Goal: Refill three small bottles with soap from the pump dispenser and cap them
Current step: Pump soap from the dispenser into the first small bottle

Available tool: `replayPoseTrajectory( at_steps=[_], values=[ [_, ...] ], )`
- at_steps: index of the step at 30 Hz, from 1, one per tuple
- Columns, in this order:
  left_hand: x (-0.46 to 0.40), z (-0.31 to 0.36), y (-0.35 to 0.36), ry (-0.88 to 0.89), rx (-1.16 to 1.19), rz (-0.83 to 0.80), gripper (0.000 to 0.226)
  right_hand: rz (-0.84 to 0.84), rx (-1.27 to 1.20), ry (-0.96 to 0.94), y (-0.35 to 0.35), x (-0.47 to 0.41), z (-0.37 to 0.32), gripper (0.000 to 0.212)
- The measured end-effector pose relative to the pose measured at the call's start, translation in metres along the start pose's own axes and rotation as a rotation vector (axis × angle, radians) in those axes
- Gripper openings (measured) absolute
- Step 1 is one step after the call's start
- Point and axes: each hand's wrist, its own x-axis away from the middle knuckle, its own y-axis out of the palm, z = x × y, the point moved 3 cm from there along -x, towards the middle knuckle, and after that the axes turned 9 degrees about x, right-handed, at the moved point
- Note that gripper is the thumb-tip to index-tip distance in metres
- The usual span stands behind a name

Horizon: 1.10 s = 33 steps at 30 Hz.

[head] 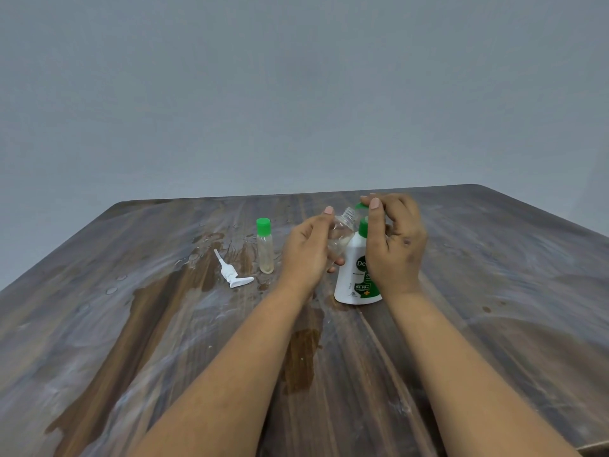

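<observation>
My left hand grips a small clear bottle, uncapped and tilted to the right, its threaded neck pointing up. My right hand pinches a green cap just right of that neck. Behind and below my hands stands the white soap bottle with a green collar and its pump removed. The white pump head lies on the table to the left. A second small bottle stands upright with a green cap on, holding pale liquid. A third small bottle is not visible.
The dark wooden table is streaked with wet patches and droplets, mostly at the left and centre. A plain grey wall rises behind the table's far edge.
</observation>
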Motion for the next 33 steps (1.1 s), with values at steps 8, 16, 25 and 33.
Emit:
replayPoseTrajectory(
  at_steps=[8, 16, 25, 33],
  values=[
    [0.0012, 0.0014, 0.0005, 0.008, -0.003, -0.003, 0.034, -0.007, -0.027, 0.017, 0.0002, -0.001, 0.0017, 0.022],
    [0.0025, 0.0029, 0.0011, 0.043, -0.012, -0.017, 0.043, 0.002, -0.034, 0.024, 0.0008, -0.0005, 0.0009, 0.023],
    [0.0007, 0.0008, -0.0008, 0.038, -0.029, -0.001, 0.042, -0.025, -0.033, 0.018, 0.0013, -0.0023, 0.0019, 0.022],
    [-0.0008, -0.0006, -0.0017, 0.006, -0.025, -0.005, 0.035, 0.004, -0.033, 0.002, 0.001, -0.0004, -0.0012, 0.023]
  ],
)
